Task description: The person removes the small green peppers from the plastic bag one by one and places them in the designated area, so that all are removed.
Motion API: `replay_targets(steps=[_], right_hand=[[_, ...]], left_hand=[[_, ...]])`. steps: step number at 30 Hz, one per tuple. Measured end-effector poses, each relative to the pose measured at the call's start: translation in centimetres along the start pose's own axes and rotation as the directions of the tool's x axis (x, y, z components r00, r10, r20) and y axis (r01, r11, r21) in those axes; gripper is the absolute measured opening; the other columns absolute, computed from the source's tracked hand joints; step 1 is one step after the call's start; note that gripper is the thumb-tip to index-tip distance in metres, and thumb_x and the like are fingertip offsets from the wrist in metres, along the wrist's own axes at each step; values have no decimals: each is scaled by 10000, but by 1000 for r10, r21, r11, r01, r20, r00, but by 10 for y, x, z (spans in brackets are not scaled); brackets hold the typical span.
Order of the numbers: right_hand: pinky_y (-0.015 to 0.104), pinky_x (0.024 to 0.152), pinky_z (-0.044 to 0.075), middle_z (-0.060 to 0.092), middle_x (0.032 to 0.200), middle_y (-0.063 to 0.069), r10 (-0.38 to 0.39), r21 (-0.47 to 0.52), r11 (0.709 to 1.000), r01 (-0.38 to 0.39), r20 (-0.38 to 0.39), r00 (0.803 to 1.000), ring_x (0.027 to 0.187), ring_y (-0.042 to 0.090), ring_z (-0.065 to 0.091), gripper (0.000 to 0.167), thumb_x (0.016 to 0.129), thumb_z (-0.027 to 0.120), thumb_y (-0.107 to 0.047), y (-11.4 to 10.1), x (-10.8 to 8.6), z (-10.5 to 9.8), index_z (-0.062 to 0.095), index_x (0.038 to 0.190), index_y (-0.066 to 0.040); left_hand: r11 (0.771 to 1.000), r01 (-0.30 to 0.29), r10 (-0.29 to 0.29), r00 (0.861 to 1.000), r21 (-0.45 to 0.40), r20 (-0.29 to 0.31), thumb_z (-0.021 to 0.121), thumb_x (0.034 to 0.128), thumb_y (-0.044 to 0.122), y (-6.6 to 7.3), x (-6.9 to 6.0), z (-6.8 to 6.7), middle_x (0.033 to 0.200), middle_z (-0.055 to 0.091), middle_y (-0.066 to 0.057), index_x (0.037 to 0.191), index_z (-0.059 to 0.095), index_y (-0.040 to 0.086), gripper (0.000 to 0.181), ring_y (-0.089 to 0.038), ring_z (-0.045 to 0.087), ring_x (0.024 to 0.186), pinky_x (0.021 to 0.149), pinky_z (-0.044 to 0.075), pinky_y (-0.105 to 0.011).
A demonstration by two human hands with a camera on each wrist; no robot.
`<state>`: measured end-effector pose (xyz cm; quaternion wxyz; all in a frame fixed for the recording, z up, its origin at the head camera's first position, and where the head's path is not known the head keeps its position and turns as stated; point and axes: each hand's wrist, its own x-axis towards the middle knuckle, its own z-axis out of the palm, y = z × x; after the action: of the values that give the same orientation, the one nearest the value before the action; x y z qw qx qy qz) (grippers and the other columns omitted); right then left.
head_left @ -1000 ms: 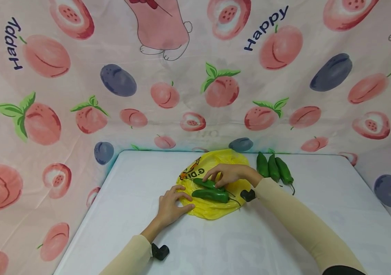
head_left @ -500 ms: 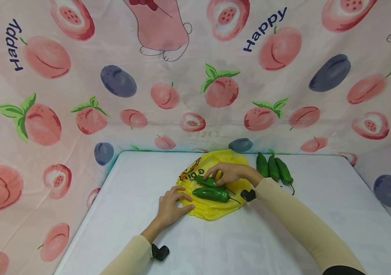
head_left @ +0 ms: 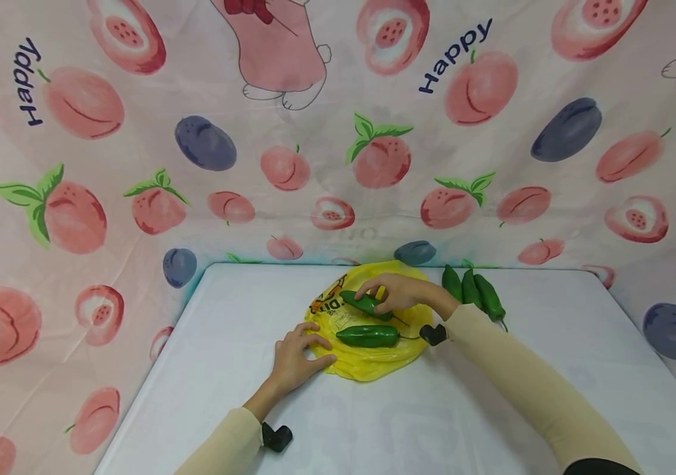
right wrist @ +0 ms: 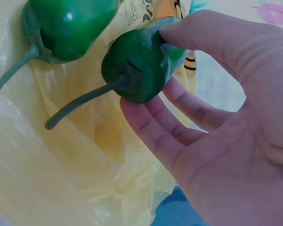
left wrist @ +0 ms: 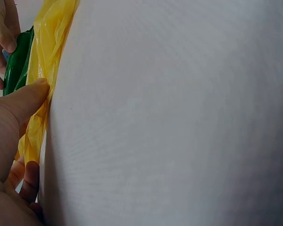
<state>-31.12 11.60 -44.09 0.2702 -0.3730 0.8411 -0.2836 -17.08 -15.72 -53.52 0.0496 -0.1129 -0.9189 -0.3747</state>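
A crumpled yellow plastic bag [head_left: 368, 367] lies flat near the far edge of the table. My left hand [head_left: 294, 356] rests at its left edge, fingers and thumb spread apart; the thumb [left wrist: 30, 99] touches the plastic in the left wrist view. With thumb and fingertips, my right hand [head_left: 402, 293] pinches a green chili pepper [right wrist: 137, 61] over the bag, its stem pointing right in the head view. A second green chili pepper [head_left: 368, 336] lies on the bag just nearer to me, apart from the held one.
Several green chili peppers [head_left: 471, 287] lie side by side at the back edge, right of the bag and partly behind the right forearm. Fruit-patterned cloth [head_left: 284, 119] hangs behind the white table [head_left: 421, 422].
The right hand has shifted the held chili pepper slightly away and right, widening the gap to the other pepper, which has turned a little straighter. My left hand stays put.
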Motion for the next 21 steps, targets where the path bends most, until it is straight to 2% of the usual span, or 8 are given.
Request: replay_targets(steps=[13, 21], right_hand=[[359, 867, 558, 590, 1407, 46, 8, 26, 1000, -6, -78, 997, 1208, 304, 584, 442, 937, 701, -53, -7, -8, -5, 670, 1345, -221], [358, 866, 560, 607, 1391, 35, -47, 30, 998, 51, -124, 991, 1180, 306, 596, 437, 937, 721, -81, -14, -13, -3, 668, 1352, -209]], left_hand=[[1000, -1, 1, 1000, -12, 4, 854, 844, 352, 3, -1, -3, 1352, 599, -59, 929, 773, 258, 150, -330, 537, 1221, 832, 286, -437], [1000, 0, 0, 1000, -6, -1, 847, 850, 362, 3, 0, -2, 1353, 598, -57, 924, 769, 265, 145, -320, 538, 1214, 812, 281, -424]])
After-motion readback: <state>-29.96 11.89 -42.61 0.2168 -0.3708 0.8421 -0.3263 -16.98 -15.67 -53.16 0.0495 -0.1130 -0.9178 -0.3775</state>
